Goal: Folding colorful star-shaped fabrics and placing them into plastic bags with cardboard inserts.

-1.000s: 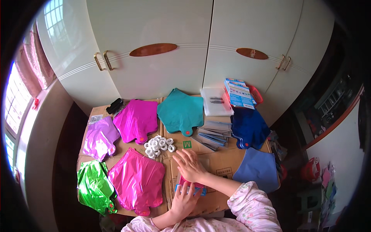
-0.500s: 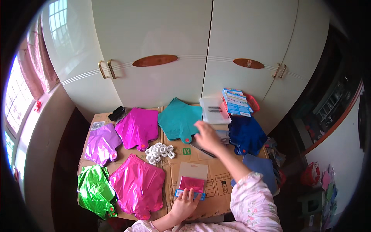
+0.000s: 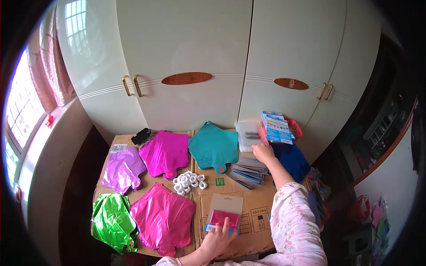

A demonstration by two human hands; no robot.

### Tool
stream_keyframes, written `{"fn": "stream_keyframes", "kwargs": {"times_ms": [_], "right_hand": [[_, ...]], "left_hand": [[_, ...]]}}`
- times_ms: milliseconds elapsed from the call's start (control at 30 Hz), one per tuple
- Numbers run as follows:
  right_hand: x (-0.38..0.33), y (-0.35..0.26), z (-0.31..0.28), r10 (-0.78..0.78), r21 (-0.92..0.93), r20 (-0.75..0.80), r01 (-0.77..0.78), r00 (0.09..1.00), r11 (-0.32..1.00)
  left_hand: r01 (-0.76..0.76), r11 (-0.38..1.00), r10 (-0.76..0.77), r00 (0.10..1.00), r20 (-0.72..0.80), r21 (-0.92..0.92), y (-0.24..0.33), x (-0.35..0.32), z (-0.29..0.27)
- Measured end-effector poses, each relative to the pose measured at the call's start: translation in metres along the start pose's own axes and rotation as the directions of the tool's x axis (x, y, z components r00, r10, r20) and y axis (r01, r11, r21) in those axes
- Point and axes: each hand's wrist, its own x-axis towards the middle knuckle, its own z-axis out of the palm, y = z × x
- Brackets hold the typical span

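My left hand lies with fingers spread on a grey hanging card at the table's near edge. Its fingertips press the folded pink foil balloon and the blue strip at the card's lower end. Farther off to the right, my right hand has its fingers curled together at the near edge of a pile of clear plastic bags. The fingertips seem to pinch the top bag, though the grip is small in view. Just below this hand sits a fanned stack of grey cards.
Flat foil balloon piles lie around: teal, magenta, lilac, green, pink and dark blue. White ribbon rolls are heaped mid-table. Blue-and-white boxes rest by a red basket before the cabinet.
My right hand has moved away and to the right, from above the grey cards to the clear bags. My left hand stays on the card, its index finger now reaching onto the pink foil.
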Motion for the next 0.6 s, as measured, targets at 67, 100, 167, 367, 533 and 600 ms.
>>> {"fn": "stream_keyframes", "kwargs": {"times_ms": [67,100,167,367,533,600], "right_hand": [[-0.001,-0.003,-0.002,0.056,0.109,-0.052,-0.051,0.997,0.993],[-0.002,-0.002,-0.003,0.089,0.163,-0.076,-0.076,0.993,0.984],[-0.001,0.002,-0.004,0.142,0.258,-0.058,-0.122,0.988,0.958],[-0.002,0.008,-0.009,0.231,0.427,-0.048,-0.189,0.972,0.884],[-0.014,0.001,-0.013,0.220,0.464,-0.341,-0.040,0.914,0.885],[-0.030,-0.019,-0.027,0.105,0.360,-0.556,0.125,0.825,0.925]], "left_hand": [[0.002,1.000,-0.002,1.000,0.027,0.031,0.001,0.001,-0.001],[-0.002,0.999,0.000,0.999,0.036,0.042,0.001,0.003,-0.002],[-0.005,0.998,0.002,0.999,0.042,0.062,0.001,0.005,-0.003],[-0.004,0.997,0.005,1.000,-0.008,0.081,0.001,0.008,-0.002],[-0.003,0.998,0.002,1.000,0.017,0.070,0.002,0.012,-0.005],[-0.005,0.997,0.005,1.000,0.000,0.083,0.001,0.014,-0.002]]}}
